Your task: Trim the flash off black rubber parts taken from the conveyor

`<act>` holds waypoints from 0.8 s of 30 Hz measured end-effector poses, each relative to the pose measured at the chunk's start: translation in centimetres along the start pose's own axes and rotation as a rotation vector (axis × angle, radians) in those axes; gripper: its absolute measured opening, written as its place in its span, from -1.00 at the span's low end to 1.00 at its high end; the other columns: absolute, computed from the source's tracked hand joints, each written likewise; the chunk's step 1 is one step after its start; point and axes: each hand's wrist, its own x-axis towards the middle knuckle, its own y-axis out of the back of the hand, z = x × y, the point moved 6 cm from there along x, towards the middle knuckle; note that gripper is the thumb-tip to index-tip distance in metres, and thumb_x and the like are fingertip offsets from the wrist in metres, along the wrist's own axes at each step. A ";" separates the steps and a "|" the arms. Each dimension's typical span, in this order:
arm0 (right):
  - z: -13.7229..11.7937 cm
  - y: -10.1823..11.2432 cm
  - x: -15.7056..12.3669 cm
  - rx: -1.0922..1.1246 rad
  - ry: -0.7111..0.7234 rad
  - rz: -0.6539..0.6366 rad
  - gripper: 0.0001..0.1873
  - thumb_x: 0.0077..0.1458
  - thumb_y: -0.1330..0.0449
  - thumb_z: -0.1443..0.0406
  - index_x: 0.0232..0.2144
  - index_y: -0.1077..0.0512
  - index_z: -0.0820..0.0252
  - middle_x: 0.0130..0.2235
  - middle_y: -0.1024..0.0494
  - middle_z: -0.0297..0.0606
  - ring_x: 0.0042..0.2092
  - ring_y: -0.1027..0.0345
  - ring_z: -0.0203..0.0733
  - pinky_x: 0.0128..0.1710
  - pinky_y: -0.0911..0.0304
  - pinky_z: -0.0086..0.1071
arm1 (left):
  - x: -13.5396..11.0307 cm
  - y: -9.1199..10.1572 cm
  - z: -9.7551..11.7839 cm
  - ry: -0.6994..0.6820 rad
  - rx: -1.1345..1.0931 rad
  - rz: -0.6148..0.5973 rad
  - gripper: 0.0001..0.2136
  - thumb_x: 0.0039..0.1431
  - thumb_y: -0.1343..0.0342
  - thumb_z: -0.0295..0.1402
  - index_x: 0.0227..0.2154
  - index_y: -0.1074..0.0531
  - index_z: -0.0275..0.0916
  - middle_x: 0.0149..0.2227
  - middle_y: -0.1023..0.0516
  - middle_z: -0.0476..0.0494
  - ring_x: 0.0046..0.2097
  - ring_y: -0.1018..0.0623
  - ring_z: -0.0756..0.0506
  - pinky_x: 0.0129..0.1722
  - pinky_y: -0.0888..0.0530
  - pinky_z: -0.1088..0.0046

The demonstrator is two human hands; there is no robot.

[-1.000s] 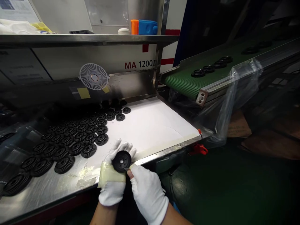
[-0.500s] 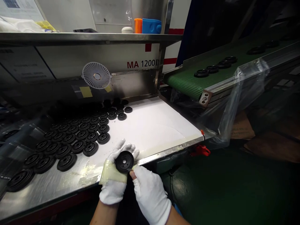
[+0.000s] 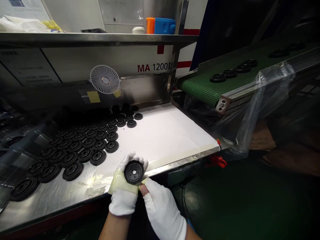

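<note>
A round black grooved disc [image 3: 134, 172], like a small pulley wheel with a centre hole, rests in my left hand [image 3: 123, 195]. The white-gloved fingers curl round its far rim, and yellowish tape wraps the glove's palm and thumb side. Close by its lower right rim is my right hand [image 3: 162, 206], also white-gloved, with a bare thumb tip showing. Its thumb and finger are pinched together; the small blade seen there a moment ago is mostly hidden now. Both hands are above the bench's front edge.
Several rows of similar black discs [image 3: 99, 157] lie on the left of the metal bench, partly on a white sheet [image 3: 160, 133]. A green conveyor belt [image 3: 200, 86] carrying more discs stands at right. A small fan [image 3: 105, 79] and a shelf [image 3: 100, 38] are behind.
My left fingers have curled in closer round the disc, whose face has turned slightly. The thin blade tip at my right thumb no longer shows clearly. The view has shifted a little.
</note>
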 end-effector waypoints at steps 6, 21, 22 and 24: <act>-0.2 0.9 -0.1 0.412 -0.102 -0.172 -0.55 0.21 0.22 0.04 -0.56 -0.17 0.14 -0.63 -0.30 -0.40 -0.57 -0.18 -0.35 -0.56 0.00 -0.49 | -0.6 -1.1 -0.4 0.339 -0.389 -0.323 -0.66 0.13 0.23 -0.49 -0.49 -0.48 -0.27 -0.43 -0.51 -0.15 -0.24 -0.54 -0.06 -0.25 -0.48 0.23; 0.8 2.8 0.0 0.191 -0.091 0.036 -0.55 0.21 0.20 0.05 -0.48 -0.31 0.14 -0.57 -0.40 -0.33 -0.52 -0.28 -0.28 -0.53 -0.04 -0.47 | -2.0 -2.5 0.2 -0.134 0.066 0.095 -0.82 0.05 0.00 -0.56 -0.35 -0.47 -0.26 -0.35 -0.49 -0.09 -0.22 -0.51 -0.05 -0.05 -0.44 0.19; 0.9 3.0 0.1 0.100 -0.074 0.078 -0.57 0.22 0.20 0.07 -0.47 -0.32 0.14 -0.53 -0.43 -0.31 -0.49 -0.31 -0.26 -0.51 -0.04 -0.46 | -2.2 -2.8 0.0 -0.136 0.080 0.094 -0.84 0.05 -0.01 -0.55 -0.36 -0.47 -0.26 -0.37 -0.48 -0.08 -0.26 -0.51 -0.04 -0.05 -0.44 0.21; 0.9 3.0 0.2 -0.060 -0.041 0.137 -0.59 0.22 0.19 0.13 -0.47 -0.34 0.12 -0.49 -0.47 -0.29 -0.47 -0.34 -0.23 -0.51 -0.01 -0.43 | -2.5 -3.2 -0.4 -0.142 0.102 0.088 -0.89 0.05 -0.05 -0.50 -0.39 -0.47 -0.27 -0.40 -0.47 -0.07 -0.31 -0.50 -0.02 -0.07 -0.45 0.23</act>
